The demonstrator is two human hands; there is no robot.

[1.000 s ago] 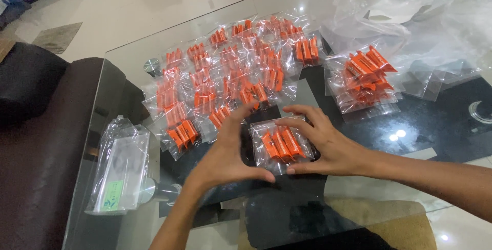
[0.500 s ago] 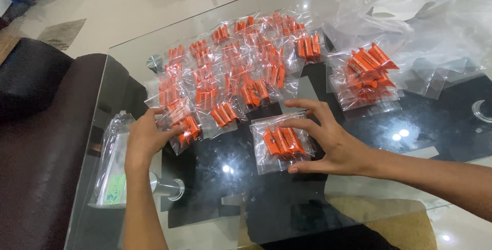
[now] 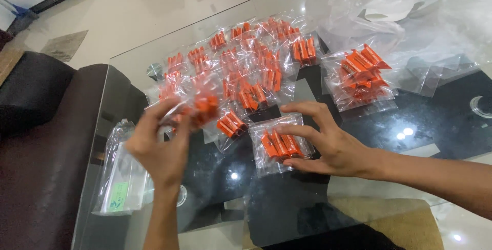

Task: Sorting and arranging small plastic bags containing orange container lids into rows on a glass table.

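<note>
Head view looks down on a glass table strewn with small clear bags of orange pieces. At the near left, the left hand is raised above the glass with its fingers closed on one small bag, which is blurred. To its right, the right hand rests on the table with fingers spread, their tips touching the right edge of another small bag lying flat on the glass. Beyond both hands, a heap of bags covers the far middle of the table. A fuller bag lies at the far right, beside crumpled clear plastic. A stack of empty bags sits at the near left edge, next to a dark sofa.
</note>
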